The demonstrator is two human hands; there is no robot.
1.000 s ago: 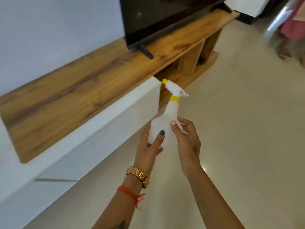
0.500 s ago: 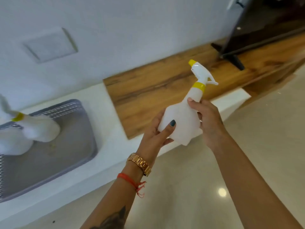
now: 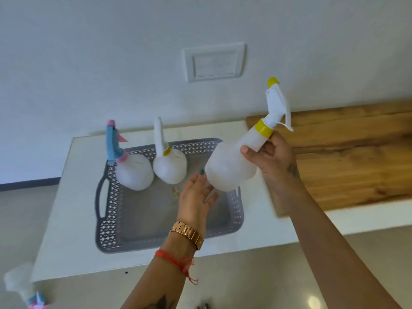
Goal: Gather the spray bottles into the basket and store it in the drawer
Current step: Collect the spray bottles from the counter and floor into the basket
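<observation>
Now the right hand (image 3: 270,156) grips the neck of a translucent white spray bottle with a yellow collar and nozzle tip (image 3: 231,168), holding it tilted above the right end of a grey perforated plastic basket (image 3: 111,210). Beside the bottle's base, the left hand (image 3: 196,197) is spread, fingers straight. Two more spray bottles stand in the basket, a blue-and-pink-headed one (image 3: 133,172) and a yellow-collared one (image 3: 169,167), on the white counter (image 3: 66,219).

Bright, even daylight; glare spot on floor (image 3: 314,301); motion blur on right forearm; wide-angle bending at edges.
</observation>
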